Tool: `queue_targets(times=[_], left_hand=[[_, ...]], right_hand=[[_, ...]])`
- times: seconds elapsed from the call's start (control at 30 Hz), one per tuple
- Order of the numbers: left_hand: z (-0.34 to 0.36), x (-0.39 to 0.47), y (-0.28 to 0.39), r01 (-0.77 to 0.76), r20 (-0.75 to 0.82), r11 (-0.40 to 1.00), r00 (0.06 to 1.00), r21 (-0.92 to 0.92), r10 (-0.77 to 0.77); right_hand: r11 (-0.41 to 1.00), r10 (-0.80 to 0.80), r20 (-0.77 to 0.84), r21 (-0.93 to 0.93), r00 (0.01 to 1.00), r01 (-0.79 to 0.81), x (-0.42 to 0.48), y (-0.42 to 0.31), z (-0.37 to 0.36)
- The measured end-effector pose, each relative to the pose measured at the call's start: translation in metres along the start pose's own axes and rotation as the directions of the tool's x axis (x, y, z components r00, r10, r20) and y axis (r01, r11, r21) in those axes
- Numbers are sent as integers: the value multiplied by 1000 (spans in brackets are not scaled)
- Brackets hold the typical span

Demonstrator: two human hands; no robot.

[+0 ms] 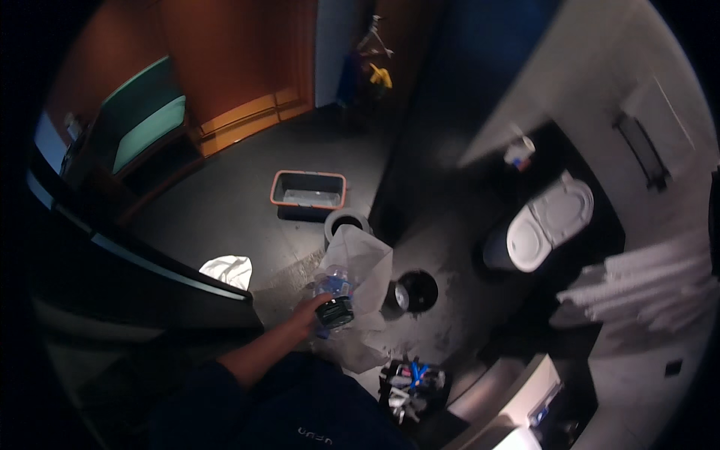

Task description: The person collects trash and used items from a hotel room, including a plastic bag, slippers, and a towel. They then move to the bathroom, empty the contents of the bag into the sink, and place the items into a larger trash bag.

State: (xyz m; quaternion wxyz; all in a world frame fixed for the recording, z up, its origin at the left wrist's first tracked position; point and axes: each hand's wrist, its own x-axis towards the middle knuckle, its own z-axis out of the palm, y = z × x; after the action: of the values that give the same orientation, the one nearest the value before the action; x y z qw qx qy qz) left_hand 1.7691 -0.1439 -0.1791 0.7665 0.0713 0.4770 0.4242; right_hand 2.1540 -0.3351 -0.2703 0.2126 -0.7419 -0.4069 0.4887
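My left hand [313,313] reaches out below the picture's centre, closed on a clear plastic bottle [336,286] with a blue label; a dark green object [335,313] lies against the same fingers. Behind and around the bottle hangs a translucent plastic bag [360,259], its top edge near a round grey bin [346,220]. What holds the bag does not show. My right hand is out of view. Right of the bag, a dark round bin [421,290] stands on the floor beside a small pale cylinder [401,297].
A dark rectangular bucket with an orange rim [308,172] stands beyond the grey bin. White cloth [229,271] lies by the door's edge [169,264]. A caddy of cleaning supplies [413,388] is near my body. At right are a toilet [529,245] and hanging towels [647,287]; a green chair [151,133] stands upper left.
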Motion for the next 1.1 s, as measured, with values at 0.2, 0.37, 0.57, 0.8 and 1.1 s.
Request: queue_targets(times=[0.2,0.37,0.57,0.8,1.1], left_hand=[[-52,15,166,-274,-99,951,960,-142,262],[-124,34,272,-548,-343,814,815,-193,467],[-155,43,409,-709,-527,695,639,-121,560],[-227,-2,553,-860,-638,508,415,-43,648],[-330,83,679,-714,-701,700,498,2,511]], right_hand=[[974,-8,101,-224,995,31,121,-143,25],[911,47,242,-408,969,58,236,-246,88],[759,267,242,-650,933,-49,327,-288,86],[905,-67,432,-354,899,237,404,-521,128],[770,-311,208,-517,927,374,504,-645,238]])
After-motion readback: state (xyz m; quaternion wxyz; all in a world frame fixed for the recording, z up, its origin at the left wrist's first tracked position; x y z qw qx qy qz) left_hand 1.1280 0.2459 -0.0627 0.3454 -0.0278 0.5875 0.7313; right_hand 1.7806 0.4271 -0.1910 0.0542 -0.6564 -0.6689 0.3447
